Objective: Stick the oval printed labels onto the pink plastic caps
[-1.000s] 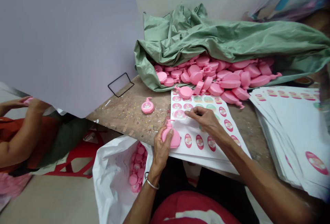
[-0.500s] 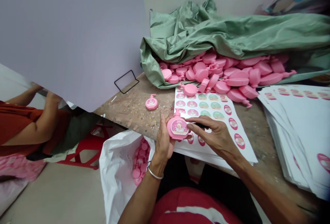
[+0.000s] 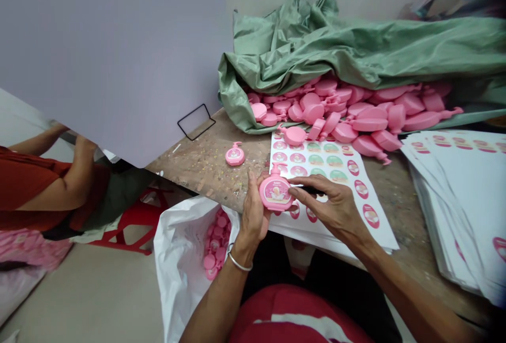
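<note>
A small pink pump bottle with a round printed label is held upright above the table's front edge. My left hand is closed round its left side and back, label facing up at me. My right hand is closed, thumb and index tips at the label's right edge. A slim black object, its kind unclear, shows between those fingers. Below lies a sheet of round stickers, pink and green. Behind my left hand, another labelled pink pump bottle stands on the table.
Plain pink bottles spill from a green sack at the back. A stack of sticker sheets lies right. Below the table's front edge, a white bag holds pink bottles. A black wire frame stands left; a co-worker's arm is beyond.
The view has shifted slightly. The bottle in my left hand is turned a little, its label now clearer; both hands keep nearly the same hold.
</note>
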Demonstrator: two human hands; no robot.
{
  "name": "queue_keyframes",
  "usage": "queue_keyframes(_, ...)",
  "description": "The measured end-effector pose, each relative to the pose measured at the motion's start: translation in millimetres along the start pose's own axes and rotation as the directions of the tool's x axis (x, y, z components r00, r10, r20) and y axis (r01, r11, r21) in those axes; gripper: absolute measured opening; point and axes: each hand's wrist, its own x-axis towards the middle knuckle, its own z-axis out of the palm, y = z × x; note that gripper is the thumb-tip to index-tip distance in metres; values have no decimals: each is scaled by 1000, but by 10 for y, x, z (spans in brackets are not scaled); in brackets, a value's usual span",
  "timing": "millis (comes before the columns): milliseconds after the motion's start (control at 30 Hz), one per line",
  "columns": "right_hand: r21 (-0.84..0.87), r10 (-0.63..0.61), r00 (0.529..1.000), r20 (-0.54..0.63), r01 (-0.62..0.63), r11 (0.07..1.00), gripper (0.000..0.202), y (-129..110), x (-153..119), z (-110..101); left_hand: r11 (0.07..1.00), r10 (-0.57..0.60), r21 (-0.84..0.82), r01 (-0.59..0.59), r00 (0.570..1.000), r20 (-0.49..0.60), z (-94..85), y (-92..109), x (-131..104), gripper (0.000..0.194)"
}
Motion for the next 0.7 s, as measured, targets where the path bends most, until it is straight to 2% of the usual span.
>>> queue_keyframes(700, -3, -29, 999, -28, 29, 1000, 20, -12, 24, 10, 1000, -4, 6, 4, 1000, 0, 28, 17, 22, 62)
